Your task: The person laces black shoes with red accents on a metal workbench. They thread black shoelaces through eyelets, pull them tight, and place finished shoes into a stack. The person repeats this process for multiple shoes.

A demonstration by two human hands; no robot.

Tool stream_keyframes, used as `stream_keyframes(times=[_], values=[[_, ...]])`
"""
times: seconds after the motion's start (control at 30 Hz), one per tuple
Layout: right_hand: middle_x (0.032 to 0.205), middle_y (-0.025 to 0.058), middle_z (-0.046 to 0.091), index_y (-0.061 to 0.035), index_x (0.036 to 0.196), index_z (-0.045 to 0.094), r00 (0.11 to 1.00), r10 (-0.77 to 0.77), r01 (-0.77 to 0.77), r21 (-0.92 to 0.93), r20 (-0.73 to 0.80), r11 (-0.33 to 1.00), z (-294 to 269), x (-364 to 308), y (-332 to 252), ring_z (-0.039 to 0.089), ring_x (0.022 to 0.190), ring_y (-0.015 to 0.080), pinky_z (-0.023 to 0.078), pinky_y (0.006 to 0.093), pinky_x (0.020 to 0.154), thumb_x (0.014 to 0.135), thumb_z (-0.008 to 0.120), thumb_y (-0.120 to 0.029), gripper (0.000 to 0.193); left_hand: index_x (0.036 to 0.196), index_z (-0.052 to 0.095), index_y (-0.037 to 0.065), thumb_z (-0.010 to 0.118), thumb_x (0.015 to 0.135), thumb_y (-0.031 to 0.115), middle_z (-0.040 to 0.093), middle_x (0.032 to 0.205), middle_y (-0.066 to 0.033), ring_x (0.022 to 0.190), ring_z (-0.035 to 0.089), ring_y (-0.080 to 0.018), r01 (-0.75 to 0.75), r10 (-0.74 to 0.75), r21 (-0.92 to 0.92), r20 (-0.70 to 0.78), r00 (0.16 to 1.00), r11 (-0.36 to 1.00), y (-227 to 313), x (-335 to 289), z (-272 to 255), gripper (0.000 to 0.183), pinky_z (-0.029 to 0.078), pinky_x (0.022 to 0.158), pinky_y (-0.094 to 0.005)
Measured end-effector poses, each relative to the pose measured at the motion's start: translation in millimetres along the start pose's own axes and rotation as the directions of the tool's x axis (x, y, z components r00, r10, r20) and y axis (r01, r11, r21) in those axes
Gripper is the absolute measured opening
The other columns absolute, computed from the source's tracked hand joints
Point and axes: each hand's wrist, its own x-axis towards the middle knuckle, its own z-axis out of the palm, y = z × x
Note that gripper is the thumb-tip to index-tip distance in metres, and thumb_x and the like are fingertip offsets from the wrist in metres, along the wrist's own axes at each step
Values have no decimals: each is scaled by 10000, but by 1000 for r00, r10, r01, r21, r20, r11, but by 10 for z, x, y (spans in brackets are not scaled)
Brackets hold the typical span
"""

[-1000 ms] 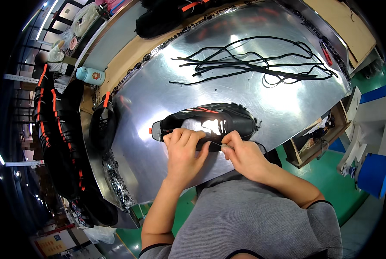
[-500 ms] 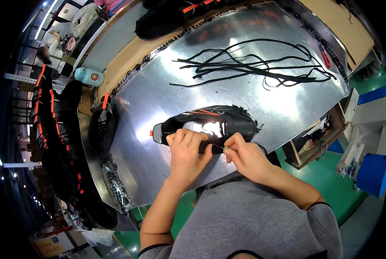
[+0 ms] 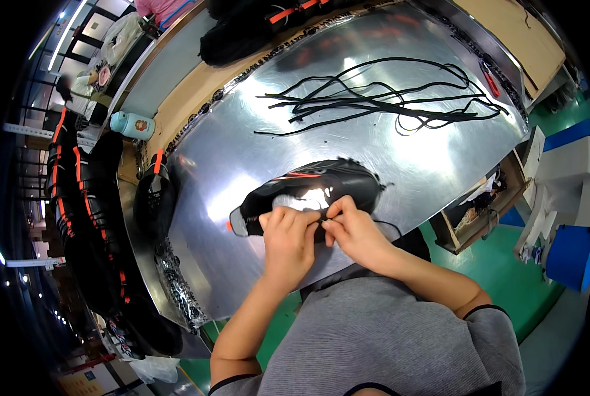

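Note:
A black sneaker (image 3: 357, 186) with orange stripes lies on its side on the metal tabletop (image 3: 202, 277), heel to the left and toe to the right. My left hand (image 3: 287, 241) is closed on the near edge of its opening, fingers over the rim. Right beside it, my right hand (image 3: 355, 232) pinches a black shoelace at the eyelet edge; part of that shoelace (image 3: 392, 225) curves out past the hand to the right. The fingertips of both hands almost meet, and they hide the eyelets there. Pale, shiny stuffing (image 3: 308, 200) shows inside the shoe.
Several loose black laces (image 3: 380, 99) lie across the far tabletop. Red-handled snips (image 3: 491, 82) rest at the far right. Another black shoe (image 3: 155, 201) stands at the left edge, beside rows of shoes (image 3: 90, 211). A light-blue bottle (image 3: 132, 125) and an open drawer (image 3: 479, 218) flank the table.
My right hand has moved left, up against my left hand, closing the gap between them. A loop of shoelace now shows to its right. The shoe has shifted slightly left.

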Motion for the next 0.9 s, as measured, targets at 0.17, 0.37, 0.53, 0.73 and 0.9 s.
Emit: stream_keyframes(times=[0.17, 0.37, 0.53, 0.73, 0.9], values=[[762, 164, 654, 2, 1108, 377, 980, -199, 185, -291, -18, 939, 98, 33, 150, 667, 688, 325, 517, 390, 644, 969, 536, -29, 213, 975, 645, 68, 685, 804, -24, 628, 841, -36, 829, 563, -235, -97, 101, 63, -60, 993, 993, 82, -95, 40, 199, 343, 768, -376], [720, 180, 636, 12, 1101, 387, 930, -367, 342, -392, 13, 854, 30, 28, 113, 658, 645, 381, 516, 444, 582, 925, 569, -62, 264, 979, 610, 76, 688, 787, -40, 631, 845, -31, 817, 566, -233, -163, 167, 41, -120, 979, 986, 64, -164, 70, 238, 347, 757, -377], [635, 151, 615, 5, 1074, 428, 881, -473, 410, -508, 5, 758, 64, 12, 105, 655, 584, 356, 509, 448, 535, 913, 560, -89, 229, 967, 616, 83, 692, 767, -50, 636, 834, -29, 804, 567, -225, -176, 180, 38, -169, 969, 984, 60, -228, 91, 252, 349, 751, -370], [638, 146, 625, 8, 1064, 463, 838, -546, 446, -568, -7, 692, 169, -110, 43, 651, 562, 333, 500, 426, 514, 909, 580, -92, 219, 958, 630, 78, 702, 759, -44, 644, 839, -32, 807, 578, -222, -167, 169, 28, -187, 968, 986, 60, -305, 121, 244, 351, 748, -369], [747, 132, 668, -10, 1171, 484, 920, -381, 346, -633, 86, 692, -32, -238, -35, 657, 593, 322, 501, 413, 532, 927, 596, -99, 282, 953, 638, 74, 701, 741, -21, 666, 875, -24, 813, 591, -212, -155, 169, 85, -195, 966, 984, 33, -363, 72, 240, 361, 757, -361]])
